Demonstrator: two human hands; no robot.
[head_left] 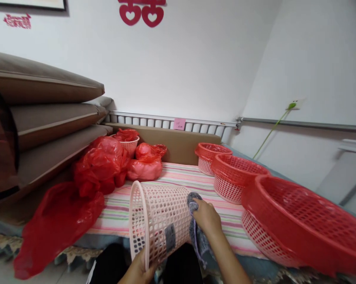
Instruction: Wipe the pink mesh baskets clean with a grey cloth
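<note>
A pale pink mesh basket point(166, 213) lies tilted on its side above my lap, its open rim facing left and a grey label on its wall. My left hand point(141, 268) grips the rim at its lower edge. At the basket's base, my right hand point(206, 217) presses a grey-blue cloth point(194, 209) against the bottom, and the rest of the cloth hangs down below the hand. The fingers of my right hand are bent around the cloth.
Three baskets with red plastic over their rims, the nearest large point(272, 228), line the right side. Red plastic bags point(101, 161) and a bag-filled pink basket point(130, 146) are at left, beside stacked cushions point(53, 118). A striped sheet point(178, 173) lies beneath.
</note>
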